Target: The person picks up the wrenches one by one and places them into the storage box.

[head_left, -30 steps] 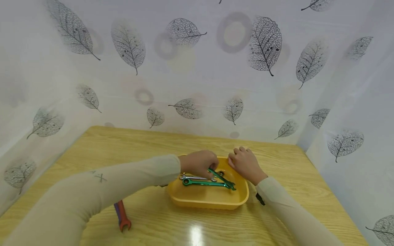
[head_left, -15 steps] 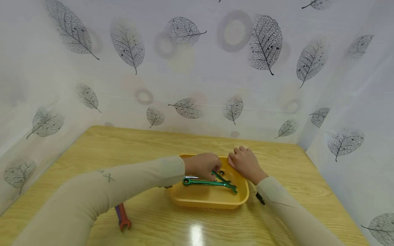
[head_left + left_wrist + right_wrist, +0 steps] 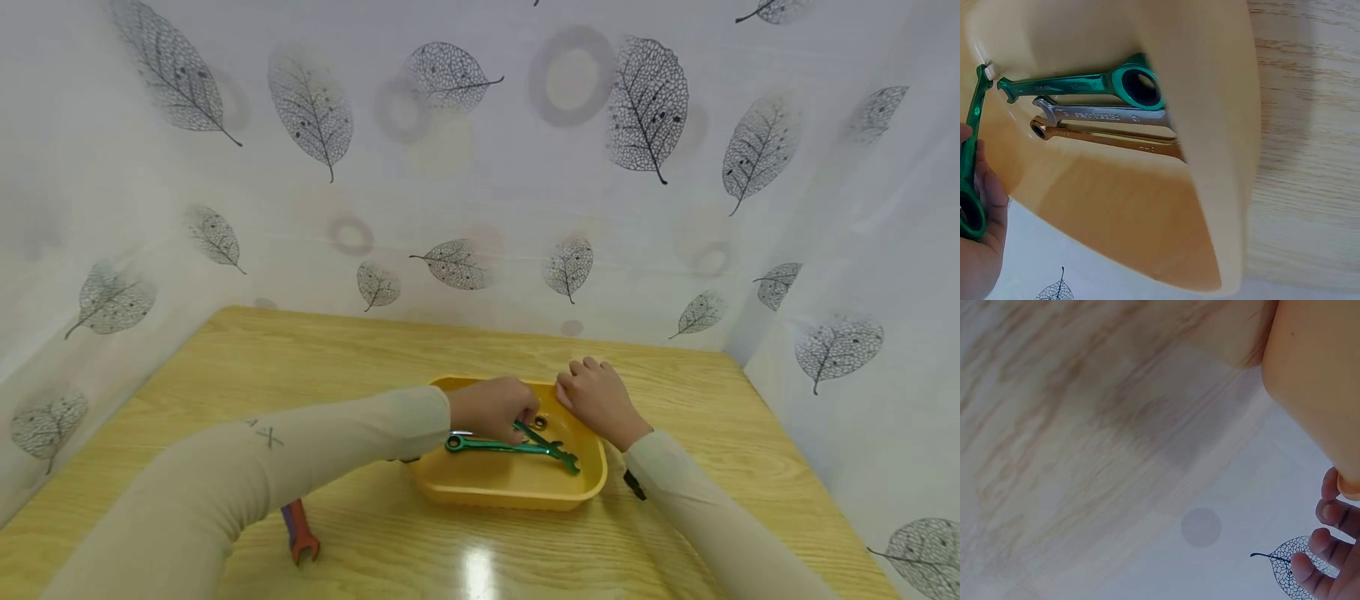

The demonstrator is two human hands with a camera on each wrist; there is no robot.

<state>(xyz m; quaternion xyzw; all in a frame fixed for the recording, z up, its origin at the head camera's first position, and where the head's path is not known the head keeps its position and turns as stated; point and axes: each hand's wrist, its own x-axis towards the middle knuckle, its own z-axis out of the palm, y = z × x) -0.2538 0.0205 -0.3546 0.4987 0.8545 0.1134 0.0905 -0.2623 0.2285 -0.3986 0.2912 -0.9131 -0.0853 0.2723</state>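
Observation:
A yellow plastic tray (image 3: 495, 498) stands on the table with several combination wrenches in it. My left hand (image 3: 491, 407) reaches over it and holds a green wrench (image 3: 975, 112) by its ring end; the open end slants down towards the tray floor. Beside that lies a second green wrench (image 3: 1066, 85). A silver wrench (image 3: 1110, 114) and a copper-coloured wrench (image 3: 1116, 140) rest alongside, mostly hidden by the hand in the head view. At the tray's far right corner, my right hand (image 3: 600, 404) grips the rim with curled fingers.
A red wrench (image 3: 302, 533) and a purple wrench (image 3: 288, 518) lie together on the wooden table (image 3: 360, 533), left of the tray and partly under the left sleeve. Leaf-patterned sheeting (image 3: 480, 192) encloses the table at the back and both sides.
My left hand has shifted slightly right, and the open end of the held green wrench has moved a little right and down. The right hand has stayed on the tray rim.

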